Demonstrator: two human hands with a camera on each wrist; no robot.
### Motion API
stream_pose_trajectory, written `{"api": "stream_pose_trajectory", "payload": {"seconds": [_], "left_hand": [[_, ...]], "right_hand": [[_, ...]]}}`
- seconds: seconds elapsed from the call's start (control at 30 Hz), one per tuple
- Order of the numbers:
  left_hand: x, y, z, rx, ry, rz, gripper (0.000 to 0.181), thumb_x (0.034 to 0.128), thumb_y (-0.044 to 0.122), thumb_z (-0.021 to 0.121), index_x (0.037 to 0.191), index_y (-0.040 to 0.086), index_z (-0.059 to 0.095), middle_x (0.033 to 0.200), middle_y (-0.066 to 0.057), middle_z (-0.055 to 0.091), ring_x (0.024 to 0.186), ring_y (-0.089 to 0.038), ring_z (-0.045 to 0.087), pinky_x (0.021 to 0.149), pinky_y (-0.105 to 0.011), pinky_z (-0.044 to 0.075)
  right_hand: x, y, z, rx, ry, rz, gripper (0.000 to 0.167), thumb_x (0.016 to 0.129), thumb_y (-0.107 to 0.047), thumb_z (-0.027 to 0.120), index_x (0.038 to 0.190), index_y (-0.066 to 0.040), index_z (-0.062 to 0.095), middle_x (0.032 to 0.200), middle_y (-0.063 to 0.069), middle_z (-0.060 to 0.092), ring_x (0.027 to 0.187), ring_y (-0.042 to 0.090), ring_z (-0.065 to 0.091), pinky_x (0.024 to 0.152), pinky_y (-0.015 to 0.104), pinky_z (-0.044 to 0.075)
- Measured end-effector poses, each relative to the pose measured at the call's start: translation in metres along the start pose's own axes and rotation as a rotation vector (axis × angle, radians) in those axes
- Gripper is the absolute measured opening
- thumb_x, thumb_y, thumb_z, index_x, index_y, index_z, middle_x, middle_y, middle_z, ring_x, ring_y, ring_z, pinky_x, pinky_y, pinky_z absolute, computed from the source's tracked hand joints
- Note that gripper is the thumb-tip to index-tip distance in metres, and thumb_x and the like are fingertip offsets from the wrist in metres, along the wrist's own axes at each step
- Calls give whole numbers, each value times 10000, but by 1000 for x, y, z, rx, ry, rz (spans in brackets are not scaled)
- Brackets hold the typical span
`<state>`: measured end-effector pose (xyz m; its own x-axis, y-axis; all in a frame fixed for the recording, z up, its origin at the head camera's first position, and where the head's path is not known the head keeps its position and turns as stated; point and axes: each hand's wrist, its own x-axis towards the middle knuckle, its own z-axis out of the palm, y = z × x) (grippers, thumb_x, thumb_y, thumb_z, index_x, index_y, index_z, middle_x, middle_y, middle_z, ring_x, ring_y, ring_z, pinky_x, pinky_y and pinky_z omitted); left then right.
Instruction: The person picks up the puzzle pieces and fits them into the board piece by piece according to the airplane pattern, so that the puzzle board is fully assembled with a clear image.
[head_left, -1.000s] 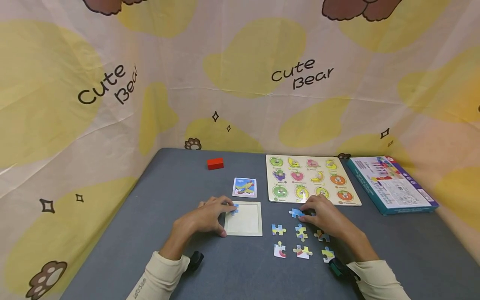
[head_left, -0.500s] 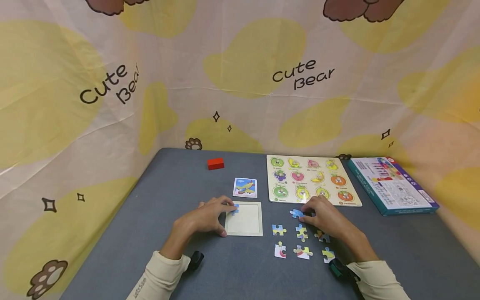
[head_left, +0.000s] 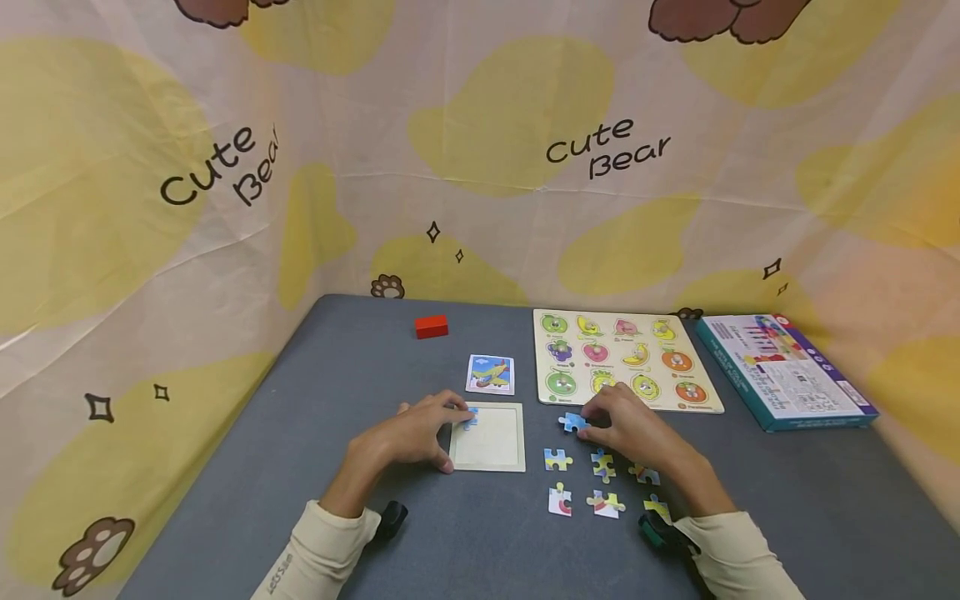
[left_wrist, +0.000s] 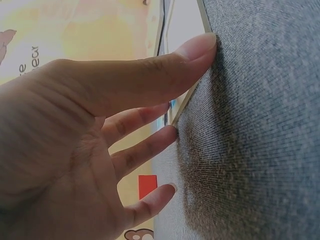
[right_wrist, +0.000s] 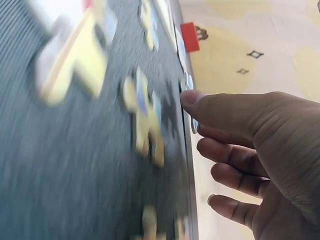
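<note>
Near right, I see six loose jigsaw pieces (head_left: 604,504). Beyond, the left hand (head_left: 416,431), fingers extended, touches the puzzle tray (head_left: 491,446); well apart, the right hand (head_left: 632,427) pinches a blue jigsaw piece (head_left: 572,422) right of the tray. Farther lies an airplane card (head_left: 491,375).

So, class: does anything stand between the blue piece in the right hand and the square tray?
Nothing visible: just tabletop between blue piece and tray; the left hand is at the tray's left edge.
</note>
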<state>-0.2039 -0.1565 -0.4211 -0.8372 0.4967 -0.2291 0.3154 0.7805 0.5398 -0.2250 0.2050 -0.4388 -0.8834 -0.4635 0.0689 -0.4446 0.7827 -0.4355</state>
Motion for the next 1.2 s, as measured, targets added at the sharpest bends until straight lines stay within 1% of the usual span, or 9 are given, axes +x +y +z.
{"api": "stream_pose_trajectory", "payload": {"seconds": [0.13,0.2,0.3,0.5,0.6,0.7,0.87,1.0,1.2], "left_hand": [[0,0,0,-5,-4,-9,784,789,114,940,1502,150,616,1515,-40,501,1414,-284,446,1148,-745,230],[0,1,-1,-2,-4,-13,783,788,114,941,1500,153,619,1515,-39,502,1414,-286,447,1149,-748,230],[0,1,-1,3,0,-13,785,783,114,944,1497,158,622,1513,-36,506,1409,-288,455,1139,-724,256],[0,2,-1,16,5,-12,793,774,127,953,1494,158,623,1508,-35,511,1392,-293,478,1078,-647,320],[0,2,-2,11,4,-16,793,777,134,952,1496,152,617,1515,-37,510,1397,-294,472,1090,-657,316],[0,2,-2,3,2,-18,793,783,137,947,1499,145,607,1527,-38,507,1412,-293,461,1102,-668,309],[-1,2,-3,5,5,-15,796,781,137,949,1498,137,604,1530,-35,508,1424,-293,456,1112,-687,303],[-2,2,-3,7,13,-13,796,773,132,954,1491,135,610,1522,-28,515,1423,-288,462,1128,-720,284],[-1,2,-3,-2,15,-23,796,772,126,953,1489,131,607,1516,-23,521,1434,-283,456,1153,-763,236]], "right_hand": [[9,-15,3,13,-17,1,245,912,-301,845,1059,-117,777,1051,-13,663,1074,235,548,968,499,469],[15,-22,5,16,-25,-3,252,910,-302,847,1066,-116,777,1054,-19,668,1072,228,553,973,497,474],[23,-33,8,22,-26,-31,245,909,-284,851,1067,-110,780,1042,-23,676,1049,215,552,953,476,479],[37,-48,20,31,-8,-100,205,901,-249,860,1028,-106,786,997,-35,670,1033,194,552,940,439,485],[44,-54,25,27,-3,-137,205,897,-254,861,1011,-102,784,962,-42,663,998,183,549,920,426,478],[51,-61,31,18,-5,-150,209,894,-252,861,1008,-95,784,949,-38,667,971,176,550,905,415,476],[60,-71,39,12,-17,-145,206,893,-244,863,1013,-92,793,970,-16,684,966,177,565,890,401,498],[66,-79,44,3,-13,-163,209,890,-238,867,1003,-76,799,963,4,703,952,191,576,866,399,509],[72,-86,51,3,-10,-150,207,886,-231,871,1005,-76,806,966,9,723,903,174,560,817,378,492]]}}
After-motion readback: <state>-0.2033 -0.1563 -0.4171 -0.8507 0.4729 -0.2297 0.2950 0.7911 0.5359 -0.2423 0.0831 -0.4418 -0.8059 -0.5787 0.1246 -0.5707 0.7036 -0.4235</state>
